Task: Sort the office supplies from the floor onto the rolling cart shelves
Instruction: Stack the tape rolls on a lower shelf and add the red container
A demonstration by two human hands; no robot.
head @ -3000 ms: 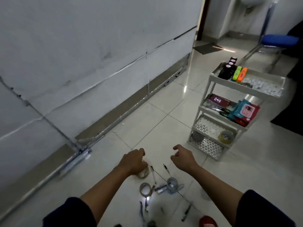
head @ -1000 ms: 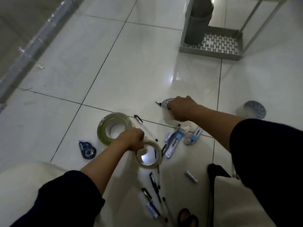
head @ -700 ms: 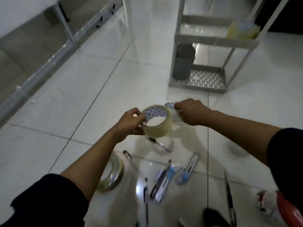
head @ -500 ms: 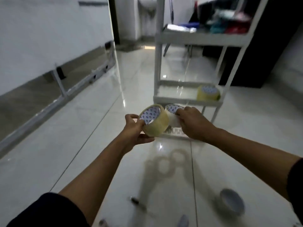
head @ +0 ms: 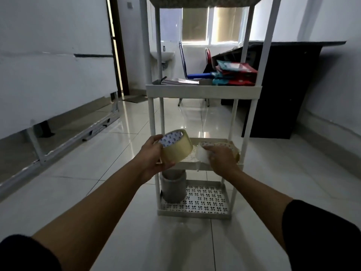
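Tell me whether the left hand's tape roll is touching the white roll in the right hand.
Apart. In the head view a strip of perforated shelf shows between the tan tape roll in the left hand and the white roll under the right hand.

The setting was an office room: a dark desk (head: 283,79) stood at right of the frame, a blue-seated chair (head: 197,75) and wall-mounted sink (head: 162,54) behind, glossy tiled floor (head: 88,163) throughout.

The cart's top shelf (head: 203,0) is cut off by the upper edge.
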